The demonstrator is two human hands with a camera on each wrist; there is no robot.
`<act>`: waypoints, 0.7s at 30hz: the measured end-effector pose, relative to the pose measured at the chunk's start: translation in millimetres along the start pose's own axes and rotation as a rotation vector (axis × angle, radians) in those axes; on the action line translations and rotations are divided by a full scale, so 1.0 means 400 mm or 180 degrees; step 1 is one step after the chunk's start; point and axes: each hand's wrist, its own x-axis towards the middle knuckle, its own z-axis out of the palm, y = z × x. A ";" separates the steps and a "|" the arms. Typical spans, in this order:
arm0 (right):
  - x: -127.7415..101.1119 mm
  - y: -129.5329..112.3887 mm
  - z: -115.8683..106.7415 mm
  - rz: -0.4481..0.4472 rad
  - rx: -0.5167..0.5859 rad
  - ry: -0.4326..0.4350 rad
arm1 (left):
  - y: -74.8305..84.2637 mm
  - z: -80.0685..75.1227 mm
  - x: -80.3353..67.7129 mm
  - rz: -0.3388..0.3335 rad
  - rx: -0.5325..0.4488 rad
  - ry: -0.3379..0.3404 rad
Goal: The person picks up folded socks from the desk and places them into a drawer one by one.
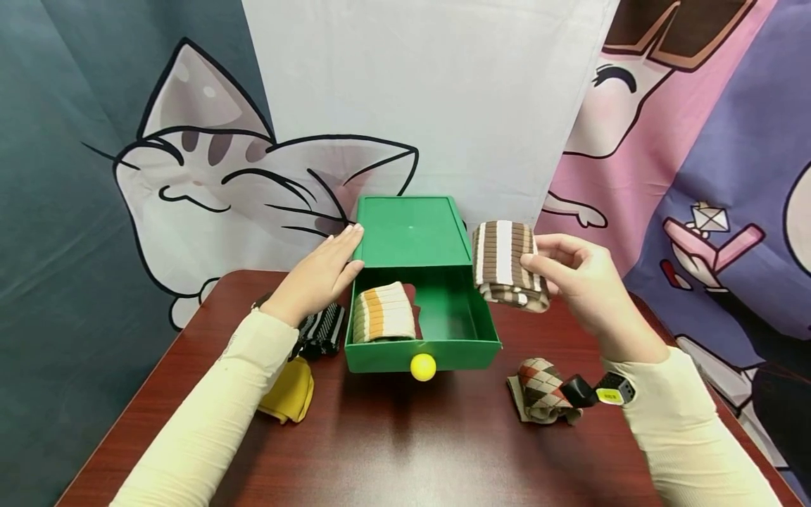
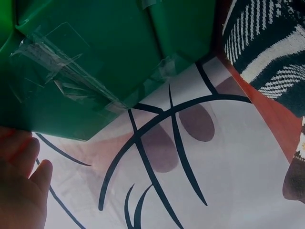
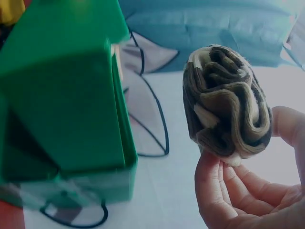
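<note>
Rolled brown-and-white striped knit socks [image 1: 509,264] sit pinched in the right hand [image 1: 583,285], thumb on the near face and fingers curled behind, held in the air just above the right wall of the pulled-out green plastic drawer [image 1: 443,345]. We judge the bundle light, soft and compressible, unlikely to slip given the ribbed knit, and not fragile; the risk we see is the roll loosening if gripped at a free end. The right wrist view shows the folded layers spiralling at the end of the roll [image 3: 226,100], so we would keep the grip across the middle, squeezing the layers together. Stripes run near vertical, and the long axis stands roughly upright, tilted slightly, the lower end toward the drawer. The left hand [image 1: 319,274] lies flat with straight fingers against the left edge of the green box casing [image 1: 412,232], holding nothing. A cream-and-orange striped sock roll [image 1: 383,313] already occupies the drawer's left side; the right side is free.
</note>
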 end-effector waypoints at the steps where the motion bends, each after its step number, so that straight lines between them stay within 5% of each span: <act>1: -0.002 -0.003 0.010 0.0014 -0.0117 0.0000 | 0.000 0.000 0.000 0.0005 -0.0008 0.0007; 12: 0.003 0.005 0.090 0.0162 -0.0876 -0.0242 | -0.002 0.007 0.002 0.0028 0.0010 0.0046; 21: 0.006 0.018 0.120 -0.0053 -0.1679 -0.0413 | -0.001 0.005 0.001 -0.0016 0.0014 0.0034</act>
